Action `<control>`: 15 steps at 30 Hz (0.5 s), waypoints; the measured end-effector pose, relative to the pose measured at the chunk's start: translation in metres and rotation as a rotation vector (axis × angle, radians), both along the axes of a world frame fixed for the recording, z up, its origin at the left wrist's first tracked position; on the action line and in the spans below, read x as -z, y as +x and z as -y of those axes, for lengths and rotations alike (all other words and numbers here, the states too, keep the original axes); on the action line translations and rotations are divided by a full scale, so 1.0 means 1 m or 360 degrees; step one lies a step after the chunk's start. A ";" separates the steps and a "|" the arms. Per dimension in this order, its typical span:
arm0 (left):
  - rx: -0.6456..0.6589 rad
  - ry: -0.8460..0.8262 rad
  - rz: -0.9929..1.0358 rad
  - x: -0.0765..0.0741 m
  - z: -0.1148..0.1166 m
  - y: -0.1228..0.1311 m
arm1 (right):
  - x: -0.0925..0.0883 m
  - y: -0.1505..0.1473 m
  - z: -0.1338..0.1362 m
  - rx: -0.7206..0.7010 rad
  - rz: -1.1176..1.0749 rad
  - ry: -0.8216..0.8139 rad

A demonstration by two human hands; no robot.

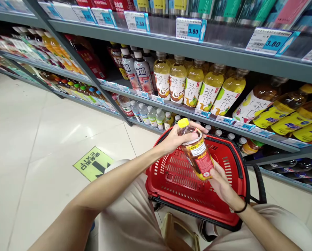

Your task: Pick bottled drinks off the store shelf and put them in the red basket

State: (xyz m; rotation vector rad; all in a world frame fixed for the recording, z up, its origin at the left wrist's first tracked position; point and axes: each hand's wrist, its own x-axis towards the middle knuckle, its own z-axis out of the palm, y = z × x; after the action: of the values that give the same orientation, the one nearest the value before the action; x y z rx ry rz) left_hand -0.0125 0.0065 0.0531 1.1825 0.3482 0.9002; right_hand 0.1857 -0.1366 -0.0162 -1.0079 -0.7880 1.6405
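A person holds a yellow-capped plastic bottle of dark drink in 2 hands, its red-and-yellow label turned up toward the head camera. The bottle is tilted, its cap to the upper left and its base to the lower right, and it is held above a red shopping basket. The left hand is partly closed around the bottle's shoulder, just below the yellow cap, with the thumb across the front and some fingers showing on the far side. The right hand is loosely curled, gripping the bottle near its base; a black wristband circles that wrist. The perforated basket sits between the person's knees, in beige trousers, with a black handle at its right side. Beyond it runs a gray shelf unit. Its middle shelf carries a front row of 5 茶π tea bottles with white labels, a larger 茶π bottle to their right, and yellow-labelled bottles farther along. On the upper shelf's edge, 3 blue-and-white price tags read 3.80. On the pale tiled floor to the left lies a yellow-green EXIT sign with a black arrow.
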 end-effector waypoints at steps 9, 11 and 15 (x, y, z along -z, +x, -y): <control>0.0192 -0.0049 0.0115 -0.002 0.020 0.010 | -0.008 -0.004 -0.002 -0.0370 -0.0744 -0.0283; 0.0147 -0.0048 0.0090 -0.001 0.027 0.016 | 0.000 -0.003 0.000 -0.0413 -0.0748 -0.0292; 0.0002 0.0009 0.0021 0.002 0.034 0.024 | 0.013 -0.003 0.001 -0.0522 -0.0691 -0.0374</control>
State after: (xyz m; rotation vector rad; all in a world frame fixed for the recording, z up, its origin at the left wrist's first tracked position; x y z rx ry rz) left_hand 0.0110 -0.0278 0.0510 1.1817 0.3346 0.9081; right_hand 0.1829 -0.1380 -0.0291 -0.6587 -0.4890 2.1784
